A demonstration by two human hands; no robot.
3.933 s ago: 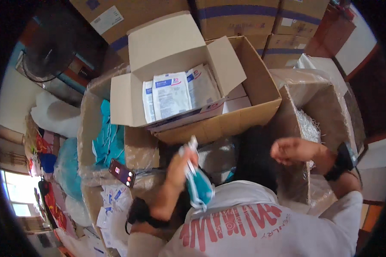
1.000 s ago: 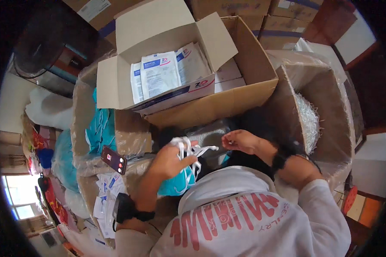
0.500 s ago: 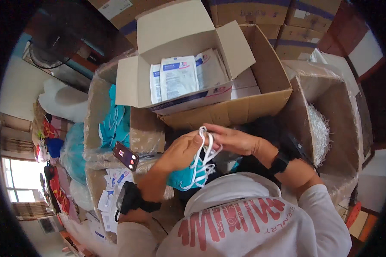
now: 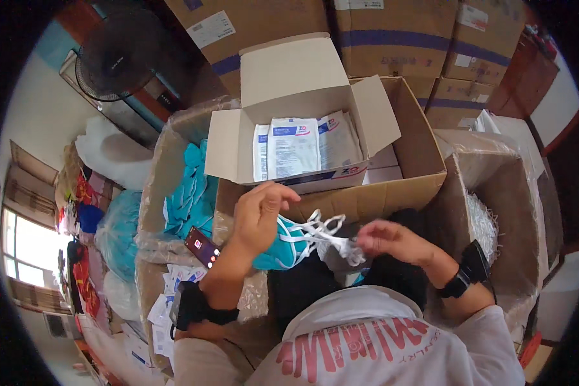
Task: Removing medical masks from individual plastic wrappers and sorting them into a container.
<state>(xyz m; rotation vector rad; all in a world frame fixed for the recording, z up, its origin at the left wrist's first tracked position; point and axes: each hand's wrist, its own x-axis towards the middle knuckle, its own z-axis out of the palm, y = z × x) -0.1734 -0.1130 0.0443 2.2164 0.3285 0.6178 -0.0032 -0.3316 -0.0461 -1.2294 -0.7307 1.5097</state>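
Note:
A teal face mask (image 4: pixel 282 249) with white straps (image 4: pixel 312 231) is at the middle, in front of my body; whether more masks are stacked under it is hidden. Just above it is my left hand (image 4: pixel 258 215), its fingers apart and thumb raised, with nothing visible in it. The straps run to the right and end in a bunched white clump at the fingertips of my right hand (image 4: pixel 395 241). Those fingers look closed on the clump, though they are slightly blurred. Part of the mask is behind my left forearm.
An open white carton (image 4: pixel 289 71) with several packets (image 4: pixel 293 148) stands inside a larger brown box (image 4: pixel 424 148). To the left, a plastic-lined box holds teal masks (image 4: pixel 190 193). A phone (image 4: pixel 201 247) rests above loose packets. White straps fill part of the right box (image 4: pixel 508 193).
My hands have moved apart, left hand up and leftward, right hand to the right and lower. The straps, bunched between both hands before, now stretch sideways. My view has shifted too.

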